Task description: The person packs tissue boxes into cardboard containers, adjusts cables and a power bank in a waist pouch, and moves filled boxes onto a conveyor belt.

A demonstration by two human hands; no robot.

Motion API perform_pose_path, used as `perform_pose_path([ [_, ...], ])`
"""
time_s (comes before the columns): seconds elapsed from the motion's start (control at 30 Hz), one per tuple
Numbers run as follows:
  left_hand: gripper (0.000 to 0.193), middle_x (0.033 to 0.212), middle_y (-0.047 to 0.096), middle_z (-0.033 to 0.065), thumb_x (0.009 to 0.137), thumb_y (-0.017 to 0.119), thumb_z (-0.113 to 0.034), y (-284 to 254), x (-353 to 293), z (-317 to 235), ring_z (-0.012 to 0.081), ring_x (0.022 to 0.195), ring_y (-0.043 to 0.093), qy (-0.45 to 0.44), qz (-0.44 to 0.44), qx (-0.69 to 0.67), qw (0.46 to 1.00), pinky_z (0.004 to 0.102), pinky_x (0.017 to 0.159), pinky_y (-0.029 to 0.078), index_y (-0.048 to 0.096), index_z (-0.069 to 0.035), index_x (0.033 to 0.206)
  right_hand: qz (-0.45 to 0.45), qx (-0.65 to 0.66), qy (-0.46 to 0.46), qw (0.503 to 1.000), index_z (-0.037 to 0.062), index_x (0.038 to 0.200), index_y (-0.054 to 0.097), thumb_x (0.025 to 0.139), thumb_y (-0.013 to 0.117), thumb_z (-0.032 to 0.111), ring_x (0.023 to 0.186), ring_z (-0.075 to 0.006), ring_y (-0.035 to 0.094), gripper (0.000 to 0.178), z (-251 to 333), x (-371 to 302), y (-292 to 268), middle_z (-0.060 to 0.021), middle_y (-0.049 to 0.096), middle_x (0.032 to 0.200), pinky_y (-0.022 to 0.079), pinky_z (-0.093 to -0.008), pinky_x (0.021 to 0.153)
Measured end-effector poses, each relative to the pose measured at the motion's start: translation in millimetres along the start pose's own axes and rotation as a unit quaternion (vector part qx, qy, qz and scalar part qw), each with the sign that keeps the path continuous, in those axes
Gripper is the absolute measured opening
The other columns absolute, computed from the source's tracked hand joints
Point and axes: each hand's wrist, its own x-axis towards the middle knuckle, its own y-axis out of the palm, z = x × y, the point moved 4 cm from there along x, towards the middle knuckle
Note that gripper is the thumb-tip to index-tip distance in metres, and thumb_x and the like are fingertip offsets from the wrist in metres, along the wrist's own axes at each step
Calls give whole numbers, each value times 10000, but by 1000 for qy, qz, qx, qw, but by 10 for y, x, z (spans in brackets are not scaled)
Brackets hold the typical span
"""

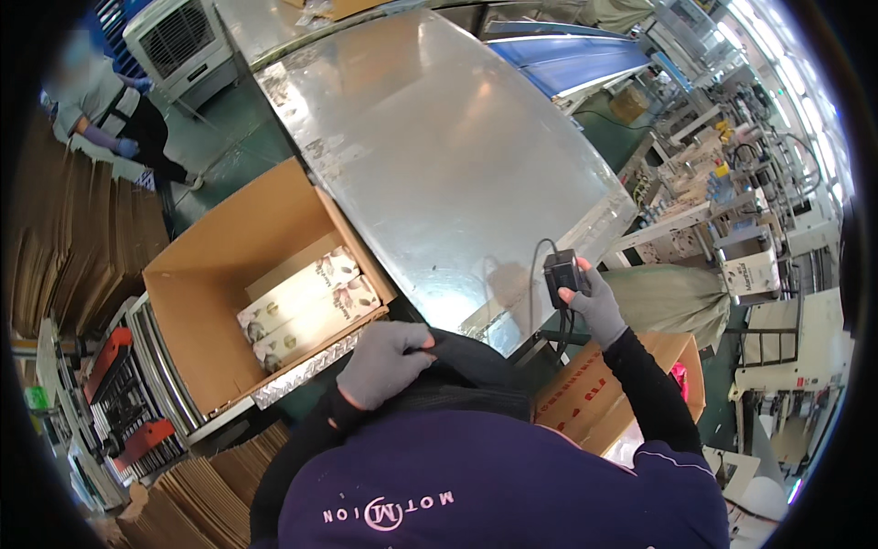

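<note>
My right hand (596, 306), in a grey glove with bare fingertips, grips a small black box-shaped device (562, 278) with a cable, over the near right corner of the metal table. The cable loops up from it and hangs down beside it. At my waist, my left hand (382, 364), gloved the same way, is closed on the edge of a black fabric piece (471, 361), which looks like a pouch or waist bag. Left of that hand stands an open cardboard box (206, 311) holding white printed packs (311, 306) side by side.
A wide metal table (439, 156) extends ahead, with a blue conveyor belt (572, 59) beyond. Another cardboard box (585, 393) stands by my right arm. Flattened cardboard stacks (82, 238) and a roller conveyor (160, 361) lie left. A person (110, 114) stands far left near an air cooler (178, 41).
</note>
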Motion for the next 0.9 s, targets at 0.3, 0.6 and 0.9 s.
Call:
perform_pose_path([
  [0.3,97,741,649,48,753,647,55,-155,-294,134,110,700,616,-40,-49,-21,998,236,654,477,662,5,834,171,401,-60,898,79,1422,389,758,706,419,1016,-358,594,810,-482,-510,-1033,-206,528,1215,547,-445,796],
  [0.6,106,610,574,-11,688,682,7,25,270,94,55,570,503,-100,86,-96,987,225,547,414,647,-6,788,392,279,7,877,-32,1416,383,772,708,468,1063,-291,593,878,998,-842,1024,-219,563,1231,461,-359,945],
  [0.9,104,670,636,48,686,671,9,91,428,-79,95,598,571,-20,128,-56,990,234,575,454,671,-14,787,352,-234,-15,906,17,1364,414,937,546,429,879,-343,646,608,1070,-1065,1431,-222,626,1021,491,-375,783],
])
